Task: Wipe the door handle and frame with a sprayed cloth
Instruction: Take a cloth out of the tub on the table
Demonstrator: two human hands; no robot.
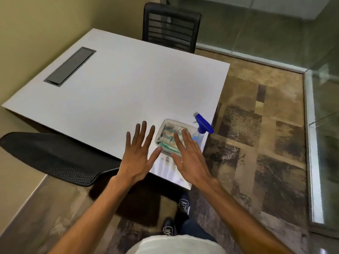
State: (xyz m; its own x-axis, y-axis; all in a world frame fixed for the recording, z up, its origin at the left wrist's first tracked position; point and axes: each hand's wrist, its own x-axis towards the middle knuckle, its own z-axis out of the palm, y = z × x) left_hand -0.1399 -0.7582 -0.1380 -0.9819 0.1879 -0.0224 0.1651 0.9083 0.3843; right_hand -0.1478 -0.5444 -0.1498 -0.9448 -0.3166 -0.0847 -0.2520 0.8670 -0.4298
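Observation:
A clear plastic container (pixel 166 123) sits near the front right corner of the white table (pixel 113 92), with folded green and white cloths (pixel 167 139) inside. Right beside it stands a spray bottle (pixel 201 125) with a blue trigger head. My left hand (pixel 138 153) hovers flat above the table, fingers spread, just left of the container. My right hand (pixel 189 153) is spread over the container's near side, partly covering the cloths and the bottle's body. Neither hand holds anything. No door handle is in view.
A black mesh chair (pixel 170 26) stands at the table's far side and another black chair (pixel 55 158) is at the near left. A dark cable hatch (pixel 69 66) is set in the tabletop. A glass wall with a metal frame (pixel 311 143) runs along the right, over patterned carpet.

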